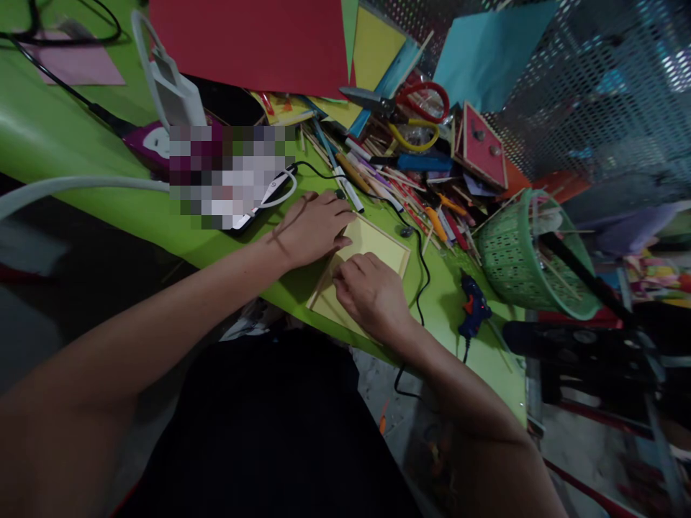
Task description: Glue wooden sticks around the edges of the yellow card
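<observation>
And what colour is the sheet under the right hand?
Pale yellow; the sheet shows best in the head view.

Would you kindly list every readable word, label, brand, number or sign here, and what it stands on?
White tapered piece: possibly "6" or "9", too small to be sure.
Pens: any print too small or blurred to read.
Yellow panel: no lettering visible.
Nothing else reads clearly.

The room around me was dim, the green table (pixel 32 137) catching a pale sheen (the far right blurred).
</observation>
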